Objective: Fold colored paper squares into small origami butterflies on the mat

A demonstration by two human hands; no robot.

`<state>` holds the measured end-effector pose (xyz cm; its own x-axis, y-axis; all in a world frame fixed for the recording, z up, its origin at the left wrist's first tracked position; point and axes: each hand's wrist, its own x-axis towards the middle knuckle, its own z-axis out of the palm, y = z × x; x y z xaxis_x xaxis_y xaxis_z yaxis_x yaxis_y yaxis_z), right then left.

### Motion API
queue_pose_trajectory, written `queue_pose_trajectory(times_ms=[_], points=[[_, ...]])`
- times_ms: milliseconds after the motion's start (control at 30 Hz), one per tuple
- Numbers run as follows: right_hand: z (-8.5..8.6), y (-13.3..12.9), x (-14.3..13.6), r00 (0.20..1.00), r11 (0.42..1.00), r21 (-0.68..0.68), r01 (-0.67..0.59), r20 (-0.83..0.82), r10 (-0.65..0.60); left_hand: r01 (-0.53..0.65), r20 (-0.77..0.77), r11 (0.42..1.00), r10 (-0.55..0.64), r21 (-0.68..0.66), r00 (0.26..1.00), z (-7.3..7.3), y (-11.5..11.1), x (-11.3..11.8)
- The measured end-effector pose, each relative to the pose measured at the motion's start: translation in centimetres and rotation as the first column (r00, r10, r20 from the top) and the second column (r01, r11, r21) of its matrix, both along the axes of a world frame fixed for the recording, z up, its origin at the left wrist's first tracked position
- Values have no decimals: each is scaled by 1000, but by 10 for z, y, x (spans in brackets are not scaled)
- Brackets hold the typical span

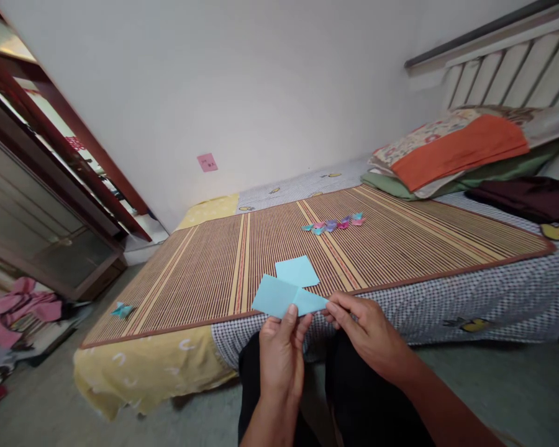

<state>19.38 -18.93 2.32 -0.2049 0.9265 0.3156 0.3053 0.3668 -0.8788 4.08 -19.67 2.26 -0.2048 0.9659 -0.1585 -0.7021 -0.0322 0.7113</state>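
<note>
A light blue sheet of origami paper [274, 295], partly folded to a triangular point on its right side, is held above the near edge of the bed. My left hand [283, 347] pinches its lower middle, thumb on top. At the pointed right corner, my right hand [363, 329] is closed with thumb and fingers on the tip. Just behind lies another square of light blue paper [299, 270] on the mat. Farther back sits a row of several small folded paper pieces [334, 223] in blue, pink and purple. One blue folded paper piece [122, 310] rests at the mat's left end.
A striped bamboo mat [209, 267] covers the bed, over checked and yellow cloth [158, 366]. Pillows [461, 149] and dark folded fabric [526, 197] are at the right by the headboard. Pink cloth [23, 310] lies at the far left near a cabinet.
</note>
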Motion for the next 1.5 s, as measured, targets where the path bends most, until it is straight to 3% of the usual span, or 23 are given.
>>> queue_pose_trajectory(times_ms=[300, 700, 867, 1000, 1233, 1500], points=[[9, 2, 5, 997, 995, -65, -75, 30, 77, 162, -107, 986, -156, 47, 982, 4, -2, -2], [5, -3, -3, 996, 999, -14, -38, 86, 39, 85, 58, 996, -83, -19, 995, 4, -4, 1], [6, -2, 10, 997, 998, -39, -49, 61, 51, 60, 77, 997, -57, -42, 995, 4, 0, -9], [5, 2, 26, 1000, 998, -62, 6, 14, -5, 33, 10, 999, -33, -36, 999, 6, 2, -16], [2, 1, 0, 995, 997, 50, 65, -83, -61, 260, -176, 965, -252, 20, 951, 2, -13, 6], [-1, -2, -7, 979, 981, 76, 179, -111, -171, 244, -184, 969, -233, 40, 955, -1, -17, 13]])
